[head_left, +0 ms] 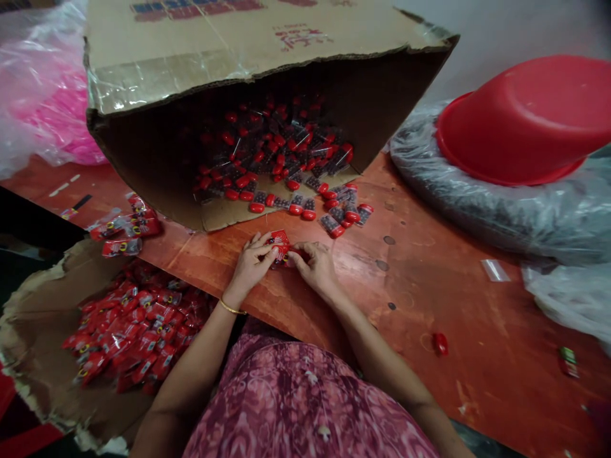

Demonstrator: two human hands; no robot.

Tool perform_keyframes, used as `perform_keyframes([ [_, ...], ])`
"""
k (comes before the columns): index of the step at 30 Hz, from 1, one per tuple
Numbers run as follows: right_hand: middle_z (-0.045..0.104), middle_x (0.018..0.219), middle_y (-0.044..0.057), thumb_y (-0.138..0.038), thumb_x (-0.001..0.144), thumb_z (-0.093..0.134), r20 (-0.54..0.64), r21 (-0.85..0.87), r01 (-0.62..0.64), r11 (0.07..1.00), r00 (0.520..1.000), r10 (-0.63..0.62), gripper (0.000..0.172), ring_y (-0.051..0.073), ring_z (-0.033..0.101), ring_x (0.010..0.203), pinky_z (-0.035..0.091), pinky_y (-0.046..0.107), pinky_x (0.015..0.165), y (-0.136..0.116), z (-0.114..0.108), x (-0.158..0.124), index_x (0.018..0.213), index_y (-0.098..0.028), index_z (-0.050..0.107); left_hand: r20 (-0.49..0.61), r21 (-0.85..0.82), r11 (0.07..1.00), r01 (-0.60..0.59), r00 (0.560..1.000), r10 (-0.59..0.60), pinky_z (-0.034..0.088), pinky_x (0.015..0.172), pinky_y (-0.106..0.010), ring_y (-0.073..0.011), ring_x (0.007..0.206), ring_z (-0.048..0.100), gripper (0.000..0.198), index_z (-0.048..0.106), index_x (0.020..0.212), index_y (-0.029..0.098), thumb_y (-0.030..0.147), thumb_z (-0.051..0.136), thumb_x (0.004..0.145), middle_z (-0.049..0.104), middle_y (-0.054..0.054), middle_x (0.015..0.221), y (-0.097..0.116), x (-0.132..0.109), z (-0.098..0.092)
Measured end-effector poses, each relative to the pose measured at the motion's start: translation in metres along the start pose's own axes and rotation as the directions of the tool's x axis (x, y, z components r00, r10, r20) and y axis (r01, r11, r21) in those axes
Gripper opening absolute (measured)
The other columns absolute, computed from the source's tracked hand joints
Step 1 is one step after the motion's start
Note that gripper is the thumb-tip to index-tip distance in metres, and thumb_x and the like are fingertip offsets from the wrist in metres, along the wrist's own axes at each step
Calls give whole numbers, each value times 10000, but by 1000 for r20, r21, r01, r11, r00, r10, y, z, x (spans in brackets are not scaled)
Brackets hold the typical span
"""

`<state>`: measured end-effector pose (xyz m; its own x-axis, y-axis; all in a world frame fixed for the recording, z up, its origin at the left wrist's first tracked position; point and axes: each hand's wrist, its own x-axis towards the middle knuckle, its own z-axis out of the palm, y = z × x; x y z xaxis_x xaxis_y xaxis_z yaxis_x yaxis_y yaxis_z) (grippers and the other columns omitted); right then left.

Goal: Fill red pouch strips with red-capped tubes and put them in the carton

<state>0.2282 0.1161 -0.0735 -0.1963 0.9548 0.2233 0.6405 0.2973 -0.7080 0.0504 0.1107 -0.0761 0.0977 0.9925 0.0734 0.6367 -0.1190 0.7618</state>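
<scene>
The left hand [251, 267] and right hand [317, 270] work together at the near edge of the wooden table [429, 286], w/ the small red packet [280, 247] held between them. Fingers of both hands are curled and bent inward, and left thumb and index pinch the packet (the exact grip of the right fingers is partly hidden). So far, a good pile of red packets [133, 324] lies on the torn cardboard sheet [33, 318] at near left, and a few more, the loose packets [125, 222], sit on the table just beyond it. Many small clear packs w/ red ends [272, 152] remain inside the tipped cardboard carton [267, 63] at far centre, some spilling out of its mouth onto the table. At right, a red plastic basin [525, 121] lies tilted on a grey plastic bag [477, 216], contents not visible. A single red piece [440, 343] lies apart on the table, right of the hands.
</scene>
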Motion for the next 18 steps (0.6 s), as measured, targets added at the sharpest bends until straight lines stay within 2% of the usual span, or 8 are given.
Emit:
perform_keyframes([
  [2, 676, 704, 50, -365, 850, 529, -22, 112, -32, 993, 999, 35, 236, 195, 563, 674, 426, 346, 714, 2, 3, 2, 755, -191, 657, -4, 84, 996, 3, 1000, -3, 280, 1082, -542, -293, 1324, 392, 305, 724, 969, 230, 372, 471, 873, 568, -81, 1318, 2, -1, 0],
  [6, 633, 676, 6, -396, 833, 514, -55, 446, -117, 887, 986, 158, 244, 146, 538, 612, 428, 274, 622, 6, 5, 3, 775, -194, 637, 3, 357, 931, -75, 997, 79, 184, 1084, -622, -357, 1362, 301, 323, 735, 907, 230, 448, 505, 846, 524, -100, 1362, 7, -7, 3],
  [8, 580, 620, -17, -428, 822, 506, -71, 535, -162, 829, 969, 236, 275, 121, 484, 550, 390, 242, 542, 7, 2, 3, 742, -188, 612, 7, 440, 891, -110, 993, 118, 140, 1091, -631, -381, 1373, 262, 347, 720, 989, 234, 475, 533, 822, 500, -121, 1379, 10, -11, 7],
  [10, 478, 534, -44, -462, 811, 507, -97, 550, -188, 814, 953, 286, 325, 97, 395, 493, 326, 224, 481, 7, -2, 3, 641, -188, 548, -3, 462, 879, -116, 991, 132, 125, 1094, -628, -390, 1379, 241, 424, 656, 1140, 223, 472, 539, 818, 462, -150, 1406, 13, -14, 9],
  [12, 387, 499, -60, -487, 804, 507, -138, 541, -193, 818, 940, 313, 380, 83, 324, 474, 273, 218, 455, 6, -6, 3, 563, -197, 459, -35, 438, 892, -110, 990, 139, 127, 1097, -618, -389, 1387, 217, 545, 535, 1290, 166, 438, 544, 817, 381, -191, 1453, 17, -17, 9],
  [14, 344, 499, -65, -498, 803, 505, -180, 540, -191, 820, 925, 334, 410, 78, 295, 478, 247, 218, 451, 5, -7, 2, 538, -205, 394, -69, 365, 923, -125, 985, 160, 139, 1104, -596, -369, 1394, 211, 624, 431, 1361, 107, 394, 537, 817, 321, -212, 1480, 22, -19, 8],
  [16, 332, 502, -67, -498, 812, 493, -199, 550, -190, 813, 916, 349, 415, 79, 290, 483, 243, 218, 452, 2, -6, 1, 539, -208, 375, -94, 230, 961, -156, 979, 181, 209, 1105, -543, -322, 1374, 289, 590, 427, 1358, 113, 365, 510, 831, 387, -186, 1452, 27, -20, 7],
  [18, 345, 500, -66, -483, 822, 485, -199, 557, -183, 810, 918, 344, 401, 83, 307, 485, 258, 220, 459, -1, -2, -1, 545, -207, 394, -146, 58, 989, -136, 979, 143, 358, 1040, -450, -274, 1244, 487, 484, 530, 1267, 140, 360, 508, 836, 563, -149, 1312, 32, -18, 10],
])
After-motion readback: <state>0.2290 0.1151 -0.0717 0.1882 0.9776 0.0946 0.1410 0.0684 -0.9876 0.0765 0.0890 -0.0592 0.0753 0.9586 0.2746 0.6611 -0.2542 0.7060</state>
